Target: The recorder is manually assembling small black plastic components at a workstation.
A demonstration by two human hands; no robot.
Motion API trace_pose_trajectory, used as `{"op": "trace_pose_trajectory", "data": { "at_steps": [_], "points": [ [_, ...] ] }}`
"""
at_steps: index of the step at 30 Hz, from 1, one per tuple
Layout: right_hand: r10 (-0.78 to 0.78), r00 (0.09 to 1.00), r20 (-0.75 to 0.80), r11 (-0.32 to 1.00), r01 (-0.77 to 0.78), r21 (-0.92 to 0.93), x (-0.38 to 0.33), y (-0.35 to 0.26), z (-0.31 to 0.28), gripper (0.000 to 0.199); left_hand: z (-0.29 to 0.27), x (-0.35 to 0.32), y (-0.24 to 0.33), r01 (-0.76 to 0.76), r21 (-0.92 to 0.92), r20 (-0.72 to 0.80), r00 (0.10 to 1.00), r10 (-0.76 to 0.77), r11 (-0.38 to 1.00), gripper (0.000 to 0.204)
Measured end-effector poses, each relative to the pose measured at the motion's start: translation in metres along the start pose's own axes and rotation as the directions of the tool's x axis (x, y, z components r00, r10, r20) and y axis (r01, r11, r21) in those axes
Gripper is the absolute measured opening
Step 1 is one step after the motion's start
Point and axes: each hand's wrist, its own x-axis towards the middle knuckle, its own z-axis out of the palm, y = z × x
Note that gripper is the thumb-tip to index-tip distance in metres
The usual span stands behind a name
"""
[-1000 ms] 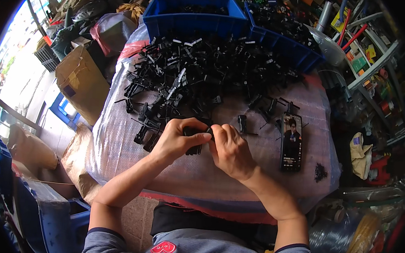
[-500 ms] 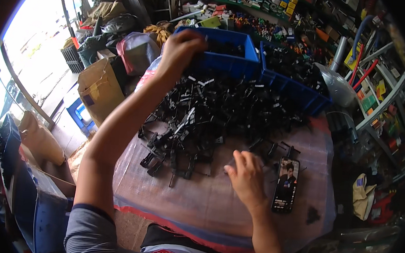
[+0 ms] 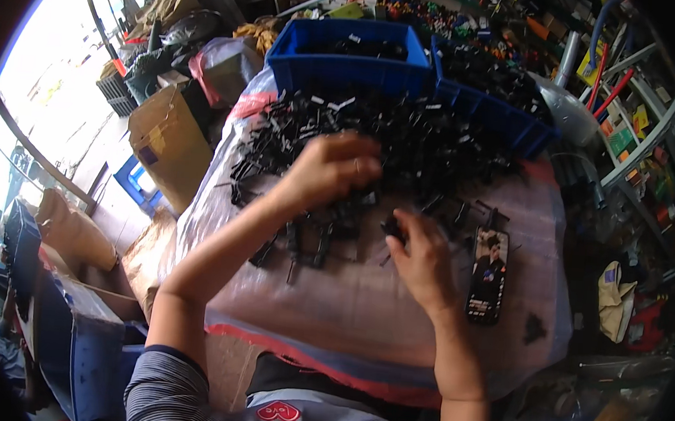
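— Room at the edges? Bare near the front rim of the plastic-covered table (image 3: 361,322), clear sheet smooth and shiny there, red band along the lip. Crowded toward the back.

— Back edge? Closed off by two blue bins (image 3: 347,66), hard-walled and rectangular, touching the heap.

— Heap? Pile of black clips (image 3: 405,137), small, angular, matte, tangled across the middle of the table and spilling forward toward both hands.

— Left hand (image 3: 328,171)? Hovering over the near part of the pile, fingers curled down and together; whether anything is pinched underneath, cannot tell.

— Right hand (image 3: 424,259)? Low on the sheet at the pile's front fringe, fingertips closed on one small black clip (image 3: 393,228).

— Right side? Phone (image 3: 488,276) lying flat just beside the right hand, screen lit, slim and glossy. Single stray black piece (image 3: 533,328) near the right rim.

— Left side? Cardboard box (image 3: 172,140) below the table edge, well apart.
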Motion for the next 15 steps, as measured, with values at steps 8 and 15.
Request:
{"op": "trace_pose_trajectory", "data": {
  "at_steps": [8,15],
  "points": [
    [-0.324,0.940,-0.112,0.946,0.324,-0.017,0.005,-0.033,0.004,0.044,0.025,-0.084,-0.018,0.128,-0.091,0.053,0.991,-0.124,0.988,0.025],
    [-0.132,0.953,-0.272,0.988,0.149,0.044,0.003,-0.036,-0.003,0.033,0.022,-0.091,-0.026,0.101,-0.298,0.006,0.995,-0.104,0.949,0.026]
  ]
}}
